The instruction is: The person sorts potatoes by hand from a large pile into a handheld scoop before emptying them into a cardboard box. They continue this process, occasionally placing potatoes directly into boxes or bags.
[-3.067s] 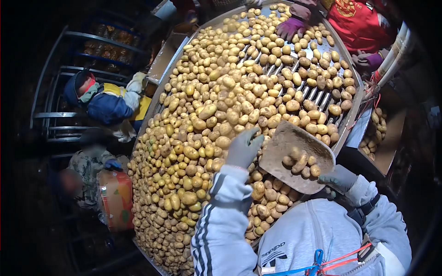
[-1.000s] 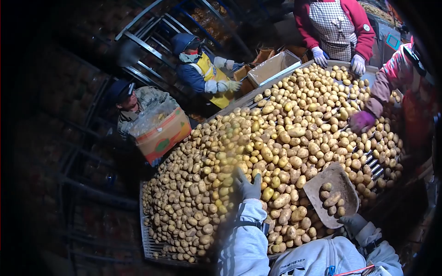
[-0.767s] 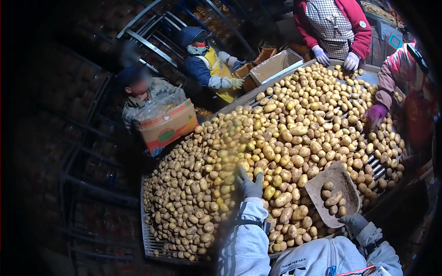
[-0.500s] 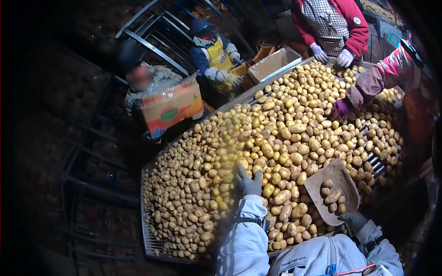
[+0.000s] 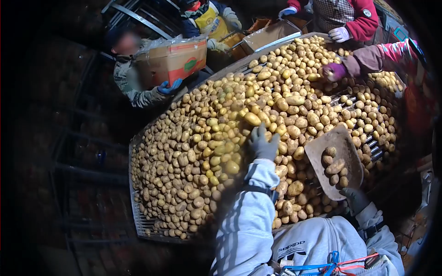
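Moved closer to the scoop [image 5: 348,149] since the previous frame, the left hand [image 5: 264,146] also sits higher in view; the whole table [image 5: 232,69] rises too, so part of that is a change of viewpoint.

Nearest, the right hand [image 5: 355,201] grasps the scoop by its near rim, some fingers hidden. Inside lie a few potatoes [image 5: 337,166], apparently the same load as before, so the change looks like a repositioning rather than an addition. Whether the scoop rests on the heap [image 5: 182,160] or is held just over it, I cannot tell.

Just beyond, the left hand is empty, thumb and fingers parted over the heap; contact with the potatoes beneath cannot be made out. Metal rollers [image 5: 376,154] show past the scoop.

Farther off, a co-worker's purple-gloved hand [image 5: 335,71] is over the heap's far side. Another's blue-gloved hand [image 5: 169,86] now shows under a cardboard box [image 5: 161,64], and one white-gloved hand [image 5: 287,12] has left the table edge.
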A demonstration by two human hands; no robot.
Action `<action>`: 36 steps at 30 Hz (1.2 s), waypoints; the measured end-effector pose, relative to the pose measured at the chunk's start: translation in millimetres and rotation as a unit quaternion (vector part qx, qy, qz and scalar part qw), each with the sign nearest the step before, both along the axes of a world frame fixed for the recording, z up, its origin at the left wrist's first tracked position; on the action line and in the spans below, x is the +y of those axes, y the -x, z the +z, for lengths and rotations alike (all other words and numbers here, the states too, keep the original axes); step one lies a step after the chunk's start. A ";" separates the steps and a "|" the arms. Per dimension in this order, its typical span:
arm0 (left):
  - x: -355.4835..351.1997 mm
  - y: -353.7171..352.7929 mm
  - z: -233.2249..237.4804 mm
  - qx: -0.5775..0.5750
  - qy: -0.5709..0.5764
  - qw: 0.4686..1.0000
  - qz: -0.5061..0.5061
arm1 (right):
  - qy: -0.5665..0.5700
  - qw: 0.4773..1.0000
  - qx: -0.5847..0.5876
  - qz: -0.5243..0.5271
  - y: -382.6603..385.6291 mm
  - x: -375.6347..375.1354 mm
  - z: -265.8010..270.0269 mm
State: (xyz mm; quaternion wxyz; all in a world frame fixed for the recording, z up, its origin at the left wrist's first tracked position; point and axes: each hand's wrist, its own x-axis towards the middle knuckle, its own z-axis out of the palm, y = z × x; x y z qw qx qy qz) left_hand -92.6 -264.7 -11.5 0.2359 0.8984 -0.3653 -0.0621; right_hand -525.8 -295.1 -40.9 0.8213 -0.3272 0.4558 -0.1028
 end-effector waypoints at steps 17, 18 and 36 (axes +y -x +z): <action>11.2 -212.5 28.1 -0.175 -0.073 0.977 -0.091 | -0.018 0.999 -0.035 0.010 -14.7 -2.6 60.0; 4.8 -215.3 26.9 -0.172 -0.104 0.976 -0.084 | -0.025 0.999 -0.026 0.013 -17.4 -3.7 61.5; -20.4 -36.6 83.7 0.524 0.060 0.821 -0.221 | -0.017 0.996 -0.015 0.089 -41.6 -23.4 32.5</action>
